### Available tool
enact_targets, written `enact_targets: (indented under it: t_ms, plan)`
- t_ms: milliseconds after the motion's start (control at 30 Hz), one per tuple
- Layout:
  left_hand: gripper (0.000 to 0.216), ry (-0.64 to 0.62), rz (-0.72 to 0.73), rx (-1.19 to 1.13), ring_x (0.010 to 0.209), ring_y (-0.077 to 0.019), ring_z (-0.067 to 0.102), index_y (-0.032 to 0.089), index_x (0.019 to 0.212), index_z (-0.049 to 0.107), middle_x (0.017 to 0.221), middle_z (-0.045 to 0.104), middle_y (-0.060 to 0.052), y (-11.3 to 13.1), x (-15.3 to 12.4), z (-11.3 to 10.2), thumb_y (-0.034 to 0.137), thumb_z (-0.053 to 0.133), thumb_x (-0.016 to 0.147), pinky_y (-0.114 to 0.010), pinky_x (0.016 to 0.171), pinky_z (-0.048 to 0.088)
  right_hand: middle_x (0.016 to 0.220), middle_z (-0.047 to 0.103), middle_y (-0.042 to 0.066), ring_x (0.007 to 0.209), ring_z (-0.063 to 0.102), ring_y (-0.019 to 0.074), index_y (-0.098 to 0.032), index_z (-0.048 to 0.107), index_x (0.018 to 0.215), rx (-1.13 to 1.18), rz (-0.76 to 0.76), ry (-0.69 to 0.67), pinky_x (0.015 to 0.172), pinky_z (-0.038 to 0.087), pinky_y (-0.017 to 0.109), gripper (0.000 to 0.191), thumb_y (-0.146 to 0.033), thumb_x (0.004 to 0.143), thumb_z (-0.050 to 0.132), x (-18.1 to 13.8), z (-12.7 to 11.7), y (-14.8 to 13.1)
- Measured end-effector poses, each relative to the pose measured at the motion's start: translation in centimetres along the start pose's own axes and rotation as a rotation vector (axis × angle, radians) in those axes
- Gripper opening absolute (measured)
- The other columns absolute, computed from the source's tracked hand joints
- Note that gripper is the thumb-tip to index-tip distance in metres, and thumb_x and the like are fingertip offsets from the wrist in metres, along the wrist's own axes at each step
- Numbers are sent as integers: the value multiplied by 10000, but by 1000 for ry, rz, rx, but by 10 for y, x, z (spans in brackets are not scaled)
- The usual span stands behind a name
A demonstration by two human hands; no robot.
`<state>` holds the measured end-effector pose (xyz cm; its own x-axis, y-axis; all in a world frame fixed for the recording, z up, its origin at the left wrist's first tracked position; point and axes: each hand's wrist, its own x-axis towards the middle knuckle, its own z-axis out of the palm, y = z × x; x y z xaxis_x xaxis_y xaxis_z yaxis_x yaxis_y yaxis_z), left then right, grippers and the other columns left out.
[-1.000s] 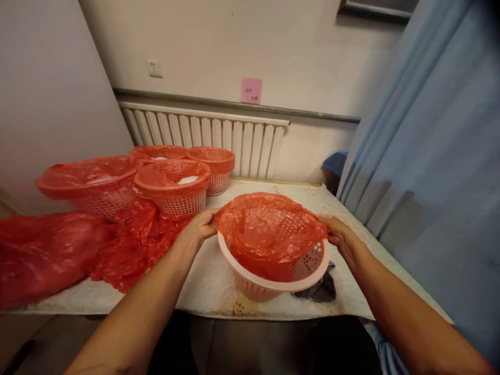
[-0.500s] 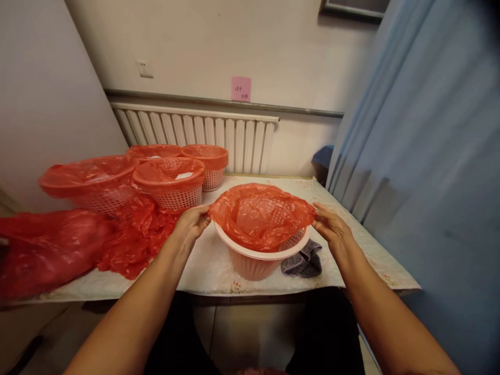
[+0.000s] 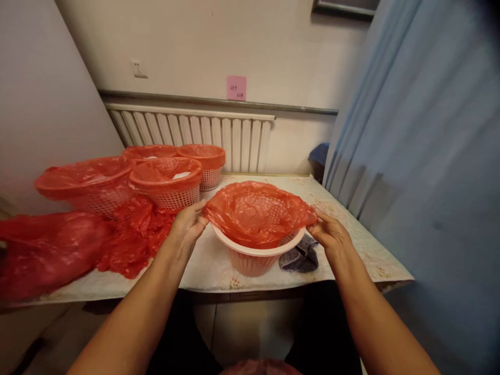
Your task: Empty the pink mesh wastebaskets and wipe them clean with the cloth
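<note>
A red plastic bag (image 3: pixel 258 213) hangs into a white perforated basket (image 3: pixel 255 263) that stands upright on the table. My left hand (image 3: pixel 190 223) is closed on the bag's left edge, just outside the basket rim. On the opposite side, my right hand (image 3: pixel 330 229) pinches the bag's right edge. Between the two hands the bag's mouth is spread wide, draped over the far rim, while the near rim shows bare. A crumpled dark grey cloth (image 3: pixel 300 254) lies beside the basket, near my right hand.
Several baskets lined with red bags stand at the left, one nearest (image 3: pixel 167 195). Loose red bags (image 3: pixel 130 245) are heaped before them, with a large red bag (image 3: pixel 50 250) at the table's left edge. A radiator (image 3: pixel 187 125) lies behind; a blue curtain (image 3: pixel 406 140) hangs right.
My hands have drawn slightly farther apart, stretching the bag's mouth a little wider. The whole view has shifted slightly; the basket stays in place on the table.
</note>
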<state>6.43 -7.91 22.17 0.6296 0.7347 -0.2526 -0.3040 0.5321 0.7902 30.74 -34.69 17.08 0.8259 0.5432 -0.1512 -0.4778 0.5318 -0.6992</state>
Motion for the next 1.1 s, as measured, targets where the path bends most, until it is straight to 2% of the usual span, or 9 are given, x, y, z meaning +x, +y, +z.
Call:
enact_targets:
  t_ms: [67,233,367,500,700,867,1000,1100]
  plan:
    - [191,-44,16,-89,710,-160,698,89,930,648,809,714,-82,-3,-11,2,15,503,828,-252,663,587,861,715,34,723,699,148,-170,612,890,14,32,1,668,620,257,249,-5,704,625,-9,-2,1]
    - [291,-157,114,-61,717,-147,688,97,996,651,905,724,-86,-15,-42,9,-7,600,729,-248,664,585,854,723,39,681,687,147,-169,641,957,-12,45,-34,648,617,279,337,-9,663,672,-31,0,1]
    - [559,-72,196,-27,705,-123,683,183,1205,564,953,718,-57,-27,-67,15,-14,642,688,-222,640,567,810,723,15,672,679,137,-187,649,964,-59,27,-36,580,594,236,377,-13,632,698,-43,4,1]
    - [687,-81,249,50,721,-137,688,244,1314,485,942,711,-46,-36,-82,16,21,650,686,-248,656,577,811,724,20,715,691,147,-180,646,888,-71,-38,-43,658,608,262,338,-20,598,711,-45,2,3]
    - [627,-139,167,94,730,-140,667,215,1242,548,947,696,-41,-40,-90,10,46,639,645,-347,698,603,823,723,24,701,687,124,-163,639,852,-43,-147,-33,681,605,231,254,-30,637,667,-41,5,14]
    - [557,-58,193,37,704,-127,646,150,1192,567,834,675,-33,-50,-92,8,56,609,645,-312,695,592,855,727,34,724,696,127,-156,635,843,4,-134,-6,690,604,212,264,-4,628,653,-42,8,30]
    - [564,-28,246,16,671,-119,629,148,1208,555,727,626,11,-63,-94,3,94,641,653,-291,682,580,869,725,30,782,704,141,-156,632,860,15,-104,-18,748,602,230,281,-7,624,663,-40,2,39]
    - [579,-3,268,4,643,-109,613,161,1225,541,726,609,23,-72,-97,-1,126,667,661,-275,650,568,858,726,34,790,708,161,-156,631,871,-15,-70,-10,755,608,265,288,-24,619,679,-39,-4,45]
